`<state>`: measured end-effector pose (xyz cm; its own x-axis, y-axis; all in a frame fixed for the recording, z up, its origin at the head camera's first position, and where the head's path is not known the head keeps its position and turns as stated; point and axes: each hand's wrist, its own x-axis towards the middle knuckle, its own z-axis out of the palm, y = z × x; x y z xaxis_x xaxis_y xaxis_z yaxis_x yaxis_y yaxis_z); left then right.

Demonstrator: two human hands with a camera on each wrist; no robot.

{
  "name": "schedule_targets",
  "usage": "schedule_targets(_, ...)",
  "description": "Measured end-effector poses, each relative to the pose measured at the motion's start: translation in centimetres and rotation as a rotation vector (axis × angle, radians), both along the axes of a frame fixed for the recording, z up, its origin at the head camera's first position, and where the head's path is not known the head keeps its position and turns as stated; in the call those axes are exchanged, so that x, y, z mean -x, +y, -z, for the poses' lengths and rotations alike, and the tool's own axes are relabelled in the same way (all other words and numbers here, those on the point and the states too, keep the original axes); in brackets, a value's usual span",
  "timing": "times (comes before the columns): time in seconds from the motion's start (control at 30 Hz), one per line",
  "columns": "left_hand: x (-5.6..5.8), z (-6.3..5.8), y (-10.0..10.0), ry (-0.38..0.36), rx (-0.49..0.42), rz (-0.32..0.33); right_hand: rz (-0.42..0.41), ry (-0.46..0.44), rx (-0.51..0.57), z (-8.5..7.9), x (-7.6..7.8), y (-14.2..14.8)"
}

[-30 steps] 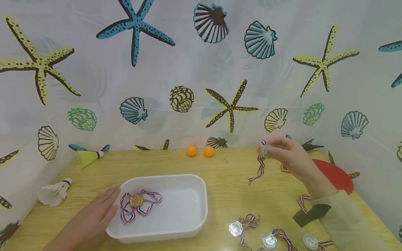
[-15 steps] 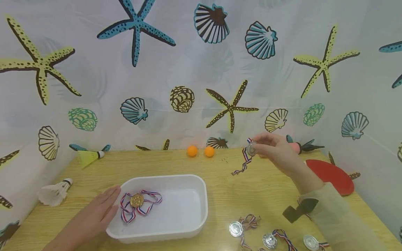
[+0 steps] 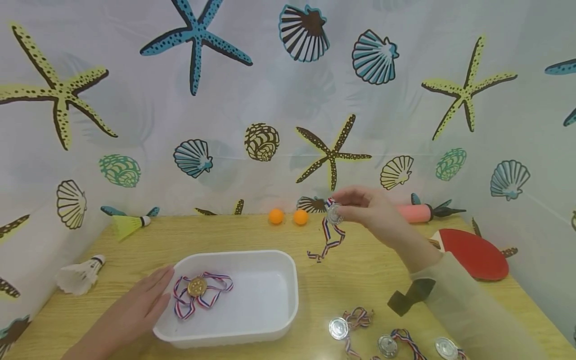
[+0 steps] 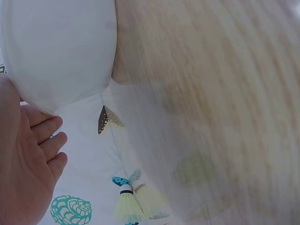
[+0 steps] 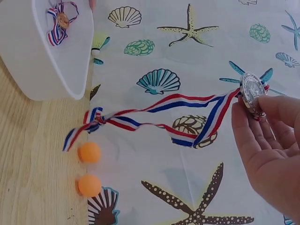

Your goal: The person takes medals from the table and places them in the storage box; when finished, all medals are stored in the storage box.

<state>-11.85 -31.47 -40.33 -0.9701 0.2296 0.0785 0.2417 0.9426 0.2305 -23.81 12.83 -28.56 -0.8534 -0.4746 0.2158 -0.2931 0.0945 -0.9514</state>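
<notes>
My right hand (image 3: pixel 380 215) pinches a silver medal (image 3: pixel 334 214) between thumb and fingers, raised above the table right of the tray. Its red, white and blue ribbon (image 5: pixel 206 124) dangles, ending in a knot. Fingers of my left hand (image 3: pixel 137 306) lie fairly straight against the left end of a white plastic tray (image 3: pixel 252 334); the left wrist view shows the fingertips at the tray's outer corner. Inside the tray's left part rests a gold medal (image 3: pixel 196 287) on its looped ribbon. A silver medal (image 3: pixel 338 328) with a bunched ribbon lies right of the tray, with others beyond it.
Two orange balls (image 3: pixel 288 217) sit at the table's back edge. A red table tennis paddle (image 3: pixel 474 254) and a pink cylinder with a black tip (image 3: pixel 414 213) lie at right. White (image 3: pixel 81 274) and yellow shuttlecocks (image 3: pixel 128 225) are at left. A patterned curtain (image 3: pixel 225 100) hangs behind.
My right hand has carried the silver medal leftward, from over the paddle's handle toward the tray. The pink cylinder and the paddle's handle have come into sight. The left hand keeps its place.
</notes>
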Motion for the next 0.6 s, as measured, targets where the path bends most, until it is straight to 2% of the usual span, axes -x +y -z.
schedule_targets(0.23, 0.0, 0.1, -0.1, 0.014, 0.0, 0.011, -0.003, -0.003, -0.055, -1.1, -0.1, -2.8)
schedule_targets(0.4, 0.0, 0.0, -0.1, 0.026, -0.005, 0.019, -0.057, -0.009, -0.015, -1.8, -0.3, -5.1)
schedule_targets(0.6, -0.1, -0.3, 0.0, -0.002, -0.026, 0.006, -0.145, -0.025, 0.012, -2.4, -0.5, -8.2)
